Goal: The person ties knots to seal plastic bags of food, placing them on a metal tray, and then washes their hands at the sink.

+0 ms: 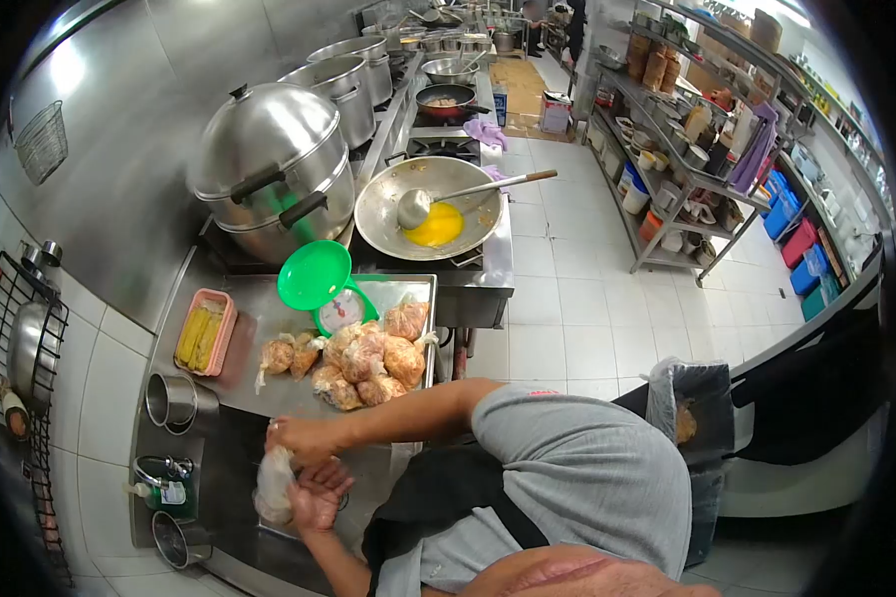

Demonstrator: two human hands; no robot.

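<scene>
My right hand [309,438] reaches in from the upper side, its fingers closed on the top of a translucent plastic bag [273,488]. My left hand [319,495] is just below it, palm turned up and fingers apart, beside the bag and seeming to touch its side. The bag hangs over the dark metal counter; its contents are hard to make out. Several knotted bags of orange-brown food [363,353] lie on a metal tray [259,298], next to a green scale [340,308] with a round green pan [315,275].
A pink basket [207,333] of yellow items stands left of the scale. Beyond are a wok [373,199] with yellow liquid and a ladle [414,209], and a large lidded steamer [269,159]. Metal pots [172,400] line the left edge. A lined bin [702,398] stands at right.
</scene>
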